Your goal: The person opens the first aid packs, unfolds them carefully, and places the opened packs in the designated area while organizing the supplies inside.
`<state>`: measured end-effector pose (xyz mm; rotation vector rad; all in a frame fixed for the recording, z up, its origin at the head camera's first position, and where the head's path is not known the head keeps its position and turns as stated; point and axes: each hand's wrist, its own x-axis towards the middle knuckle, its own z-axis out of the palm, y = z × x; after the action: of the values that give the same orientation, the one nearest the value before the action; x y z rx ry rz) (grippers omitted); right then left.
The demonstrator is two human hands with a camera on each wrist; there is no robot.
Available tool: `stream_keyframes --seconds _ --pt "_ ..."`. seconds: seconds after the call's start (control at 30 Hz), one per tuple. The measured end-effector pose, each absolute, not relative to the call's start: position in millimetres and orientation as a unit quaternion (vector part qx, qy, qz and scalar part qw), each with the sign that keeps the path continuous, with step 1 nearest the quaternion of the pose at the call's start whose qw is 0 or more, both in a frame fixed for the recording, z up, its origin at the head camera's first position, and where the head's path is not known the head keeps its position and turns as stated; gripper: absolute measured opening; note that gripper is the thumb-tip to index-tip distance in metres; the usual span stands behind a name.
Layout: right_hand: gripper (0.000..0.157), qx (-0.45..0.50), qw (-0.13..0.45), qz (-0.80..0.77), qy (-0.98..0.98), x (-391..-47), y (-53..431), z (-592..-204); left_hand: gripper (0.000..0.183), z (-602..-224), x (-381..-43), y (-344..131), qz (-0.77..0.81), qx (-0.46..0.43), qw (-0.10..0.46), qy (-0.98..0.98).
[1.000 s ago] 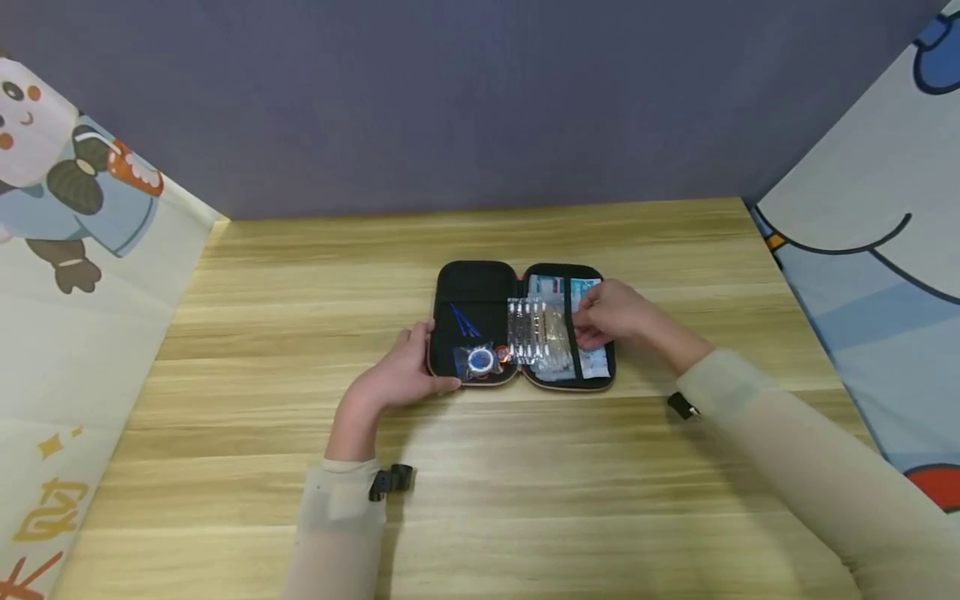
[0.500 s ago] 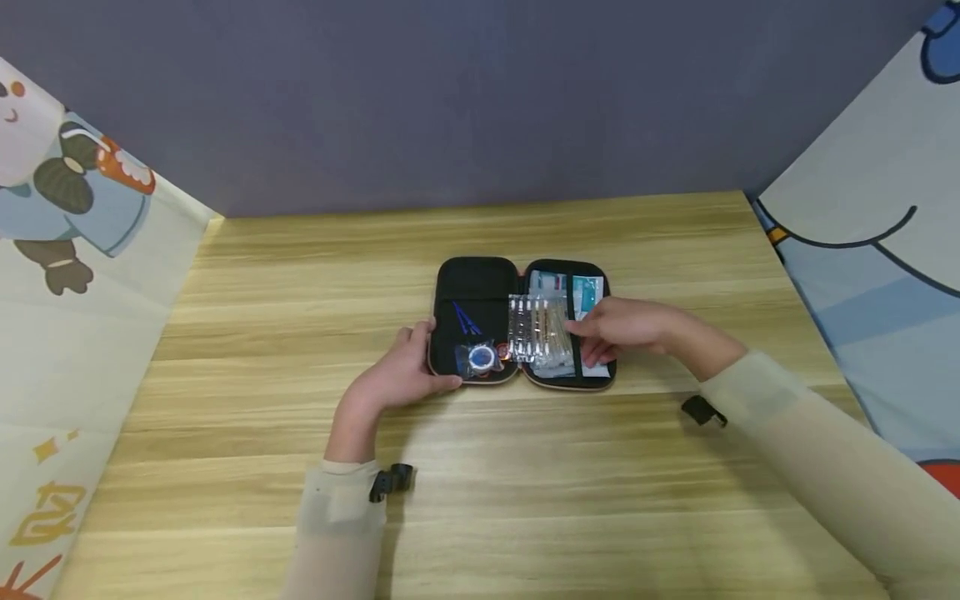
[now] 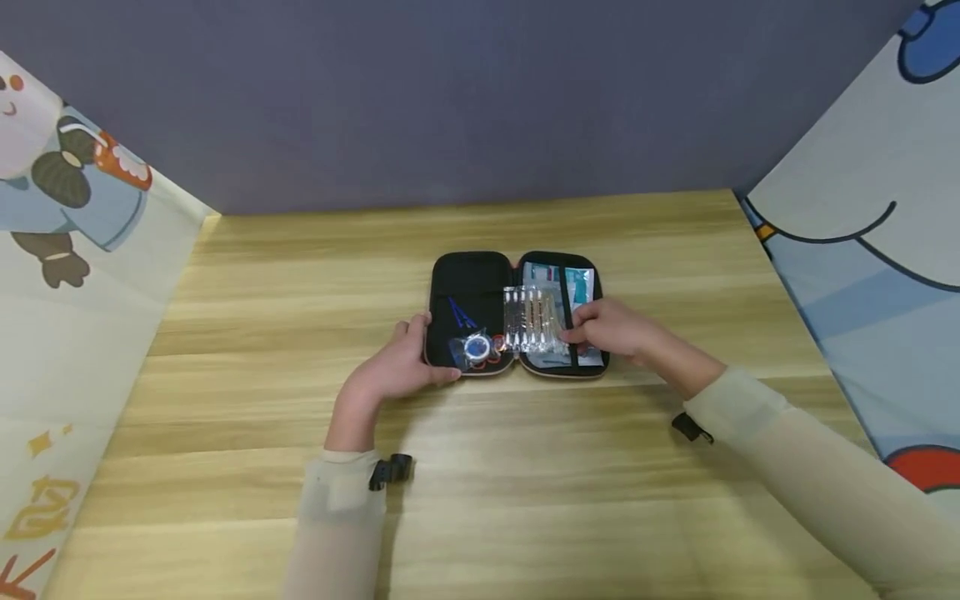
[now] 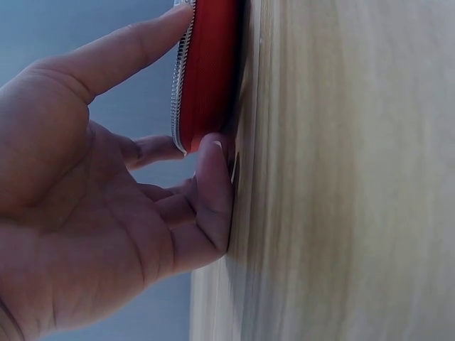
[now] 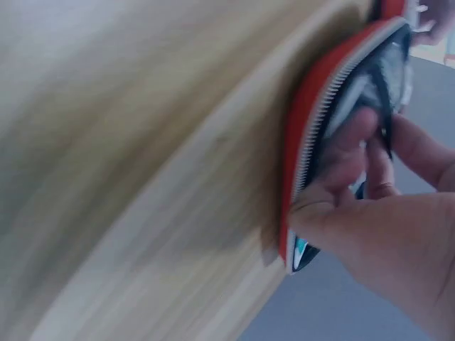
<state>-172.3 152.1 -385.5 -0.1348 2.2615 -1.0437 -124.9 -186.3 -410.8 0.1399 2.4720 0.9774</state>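
Note:
An open zippered case (image 3: 468, 275), black inside and red outside, lies on the table. The left hand (image 3: 393, 364) holds its left near corner, thumb along the near edge and fingers at the side; in the left wrist view a fingertip meets the zipper (image 4: 182, 74). Over the right half, the right hand (image 3: 611, 327) pinches a black elastic strap (image 3: 565, 296) beside a clear strip of swabs (image 3: 531, 319). Its fingertips partly hide the strap in the right wrist view. White and teal packets (image 3: 580, 283) lie beneath the strap.
In the case's left half lie blue tweezers-like pieces (image 3: 461, 312) and a round white-and-blue item (image 3: 477, 347) in clear wrap. The wooden table (image 3: 315, 283) meets a dark back panel (image 3: 465, 108), with printed panels at both sides. Black clips (image 3: 392, 472) sit at the wrists.
The right hand moved from the strap's middle down and right, then back left to the strap beside the swabs, its fingertips drawn together. The left hand has kept its place on the case.

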Motion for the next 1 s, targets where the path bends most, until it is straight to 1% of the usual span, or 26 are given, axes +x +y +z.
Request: stream_keyframes --seconds 0.1,0.27,0.37,0.53,0.7,0.87,1.0 --pt "0.033 -0.047 0.312 -0.388 0.866 -169.3 158.4 -393.6 0.115 -415.9 -125.2 -186.0 0.358 0.054 0.237 0.901" --pt "0.049 -0.065 0.306 -0.36 0.879 -168.5 164.5 -393.7 0.116 -413.9 -126.3 -187.0 0.353 0.058 0.238 0.903" --pt "0.054 -0.087 0.291 -0.333 0.892 -168.3 163.2 -390.8 0.116 -409.7 -129.6 -188.6 0.342 0.059 0.238 0.907" --pt "0.05 -0.125 0.287 -0.328 0.891 -164.1 168.3 -393.8 0.117 -410.9 -132.3 -185.5 0.332 0.062 0.239 0.911" --pt "0.049 -0.14 0.307 -0.334 0.88 -162.7 170.5 -390.0 0.117 -410.4 -133.7 -182.0 0.329 0.066 0.245 0.91" --pt "0.045 -0.153 0.317 -0.328 0.877 -162.5 165.0 -386.9 0.117 -406.9 -130.2 -183.9 0.334 0.056 0.236 0.911" --pt "0.048 -0.155 0.319 -0.308 0.883 -163.6 162.2 -381.3 0.116 -405.6 -127.0 -183.5 0.35 0.052 0.227 0.908"
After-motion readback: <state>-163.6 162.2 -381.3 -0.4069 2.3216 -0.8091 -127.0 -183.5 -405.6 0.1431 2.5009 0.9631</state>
